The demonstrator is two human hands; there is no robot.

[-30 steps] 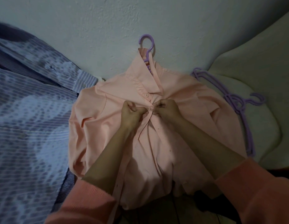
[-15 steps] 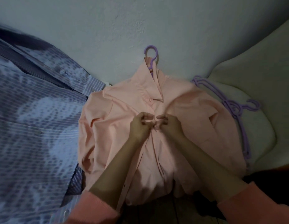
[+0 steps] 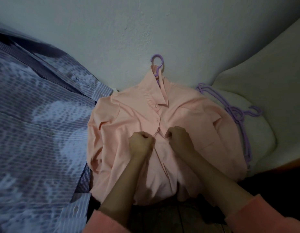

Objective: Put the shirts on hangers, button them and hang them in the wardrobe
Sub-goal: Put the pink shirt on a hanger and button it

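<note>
Shirt (image 3: 129, 125) of soft pink cloth lies lengthwise, collar pointing away; left hand (image 3: 141, 142) and right hand (image 3: 177, 137) pinch its front edges.

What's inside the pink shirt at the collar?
A purple hanger: its hook sticks out above the collar of the pink shirt. The hanger's arms are covered by fabric.

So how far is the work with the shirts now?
Done: the pink shirt is on a purple hanger, with two upper buttons closed. In hand: the left hand and right hand pinch the placket lower down. Left: the remaining buttons, the striped shirt, the spare hangers, and hanging everything.
</note>
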